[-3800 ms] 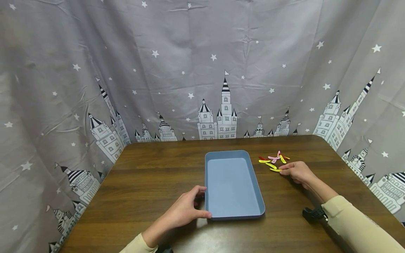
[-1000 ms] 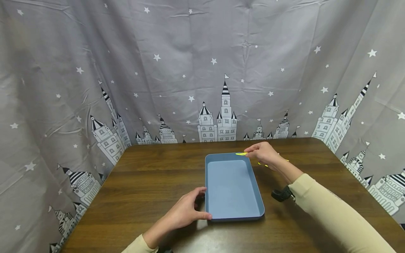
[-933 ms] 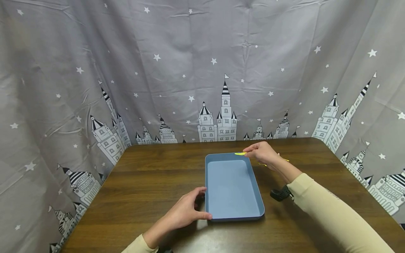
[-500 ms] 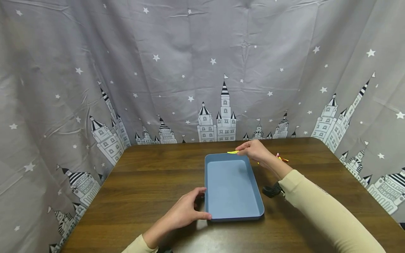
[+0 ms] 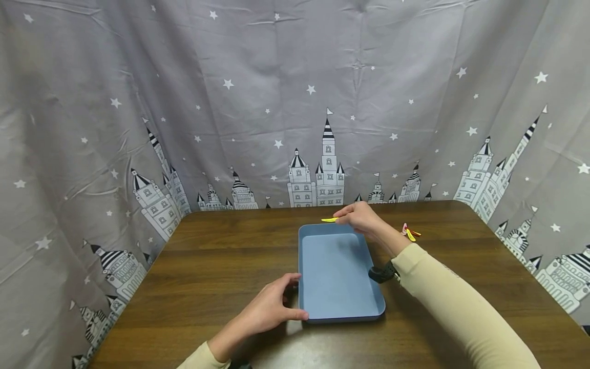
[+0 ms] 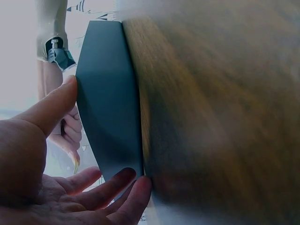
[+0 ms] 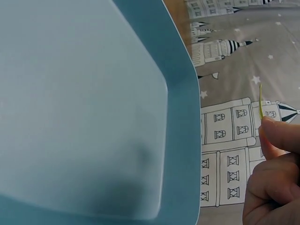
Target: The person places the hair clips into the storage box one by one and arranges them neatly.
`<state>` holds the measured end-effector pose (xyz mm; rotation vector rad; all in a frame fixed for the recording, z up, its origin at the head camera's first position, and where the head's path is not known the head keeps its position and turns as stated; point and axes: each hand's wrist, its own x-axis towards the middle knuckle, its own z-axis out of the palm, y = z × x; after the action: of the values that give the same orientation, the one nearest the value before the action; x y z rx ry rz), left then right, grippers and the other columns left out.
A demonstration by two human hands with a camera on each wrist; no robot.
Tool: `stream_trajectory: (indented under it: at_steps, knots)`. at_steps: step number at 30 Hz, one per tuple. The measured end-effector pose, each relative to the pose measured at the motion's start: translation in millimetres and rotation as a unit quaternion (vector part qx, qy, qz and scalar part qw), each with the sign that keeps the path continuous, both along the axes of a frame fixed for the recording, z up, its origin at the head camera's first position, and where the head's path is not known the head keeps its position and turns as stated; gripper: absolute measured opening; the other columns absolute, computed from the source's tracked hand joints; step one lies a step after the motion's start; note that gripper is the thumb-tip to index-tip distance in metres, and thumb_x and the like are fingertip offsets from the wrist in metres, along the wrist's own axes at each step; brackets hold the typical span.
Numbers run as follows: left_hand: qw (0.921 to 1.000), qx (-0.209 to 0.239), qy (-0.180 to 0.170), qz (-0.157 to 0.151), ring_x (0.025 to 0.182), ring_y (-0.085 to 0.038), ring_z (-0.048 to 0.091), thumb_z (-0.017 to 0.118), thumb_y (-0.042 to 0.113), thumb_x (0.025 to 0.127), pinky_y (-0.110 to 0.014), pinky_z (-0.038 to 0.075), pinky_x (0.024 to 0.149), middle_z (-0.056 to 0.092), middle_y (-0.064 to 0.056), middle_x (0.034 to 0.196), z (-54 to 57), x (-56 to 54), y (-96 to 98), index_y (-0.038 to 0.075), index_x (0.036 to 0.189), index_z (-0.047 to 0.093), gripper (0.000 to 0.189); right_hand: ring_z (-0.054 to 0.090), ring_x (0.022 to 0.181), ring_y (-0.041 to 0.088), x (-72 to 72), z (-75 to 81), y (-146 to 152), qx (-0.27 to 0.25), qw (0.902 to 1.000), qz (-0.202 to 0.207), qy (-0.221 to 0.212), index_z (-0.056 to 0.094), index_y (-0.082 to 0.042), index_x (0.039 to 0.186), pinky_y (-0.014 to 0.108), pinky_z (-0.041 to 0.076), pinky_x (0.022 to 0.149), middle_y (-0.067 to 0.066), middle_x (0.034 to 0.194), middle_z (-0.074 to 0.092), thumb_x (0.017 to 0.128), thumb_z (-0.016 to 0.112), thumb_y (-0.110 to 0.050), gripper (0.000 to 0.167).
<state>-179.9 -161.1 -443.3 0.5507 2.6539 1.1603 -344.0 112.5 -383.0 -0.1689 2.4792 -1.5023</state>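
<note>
A blue rectangular tray (image 5: pixel 341 277) lies on the wooden table. My left hand (image 5: pixel 272 307) rests at its near left corner, thumb at the front edge and fingers along the left side. In the left wrist view, relaxed fingers of that hand (image 6: pixel 89 192) touch the tray's outer wall (image 6: pixel 110 103). Between thumb and index finger, my right hand (image 5: pixel 361 218) pinches a yellow hair clip (image 5: pixel 329 220) above the tray's far edge. The right wrist view shows the thin clip (image 7: pixel 260 101) edge-on, sticking out past the fingertips.
Right of the tray lies a small pile of yellow, pink and red hair clips (image 5: pixel 409 233), partly hidden by my right forearm. A dark strapped device (image 5: pixel 382 273) hangs under my right wrist. Behind the table hangs a grey castle-print curtain (image 5: pixel 258 102).
My right hand has picked a yellow hair clip from the table and carried it left, rising slightly, over the tray's far edge. The left hand has stayed at the tray corner.
</note>
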Motion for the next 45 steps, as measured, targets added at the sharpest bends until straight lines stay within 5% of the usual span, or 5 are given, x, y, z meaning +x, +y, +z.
stream_trajectory:
  at_steps: [6, 15, 37, 45]
  knots:
    - [1.0000, 0.000, -0.002, 0.000, 0.128, -0.030, 0.055, 0.087, 0.043, 0.077, -0.046, 0.054, 0.096, 0.055, -0.017, 0.143, -0.4, 0.1, 0.9, 0.004, 0.145, 0.046, 0.089, 0.026, 0.044, 0.010, -5.5, -5.2, -9, -0.006, 0.9998, -0.008, -0.015, 0.075, -0.006, 0.113, 0.024, 0.024, 0.043, 0.000, 0.081, 0.062, 0.090, 0.073, -0.011, 0.024]
    - [1.0000, -0.002, 0.001, -0.001, 0.129, -0.031, 0.055, 0.087, 0.043, 0.077, -0.046, 0.055, 0.095, 0.055, -0.016, 0.144, 0.1, -0.2, 1.4, 0.004, 0.145, 0.046, 0.089, 0.025, 0.043, 0.010, -8.0, -14.6, -18, -0.011, 0.9998, -0.005, -0.016, 0.076, -0.004, 0.110, 0.024, 0.023, 0.042, 0.012, 0.111, 0.073, 0.089, 0.074, -0.008, 0.022]
    - [0.9999, -0.013, 0.001, -0.003, 0.127, -0.029, 0.057, 0.086, 0.044, 0.077, -0.046, 0.055, 0.095, 0.056, -0.016, 0.142, 1.8, -2.1, 0.4, 0.004, 0.145, 0.047, 0.088, 0.022, 0.041, 0.008, -14.9, -37.6, -38, 0.013, 0.9999, -0.009, -0.003, 0.078, -0.004, 0.104, 0.023, 0.021, 0.040, 0.008, 0.098, 0.072, 0.087, 0.075, -0.005, 0.017]
    - [0.9999, -0.014, -0.003, -0.001, 0.126, -0.029, 0.057, 0.087, 0.044, 0.076, -0.045, 0.055, 0.094, 0.056, -0.016, 0.142, 1.5, -1.9, 0.6, 0.004, 0.145, 0.047, 0.089, 0.021, 0.044, 0.007, -12.5, -44.9, -46, 0.013, 0.9999, -0.006, 0.007, 0.078, -0.002, 0.102, 0.022, 0.021, 0.042, 0.011, 0.107, 0.072, 0.086, 0.075, -0.004, 0.016]
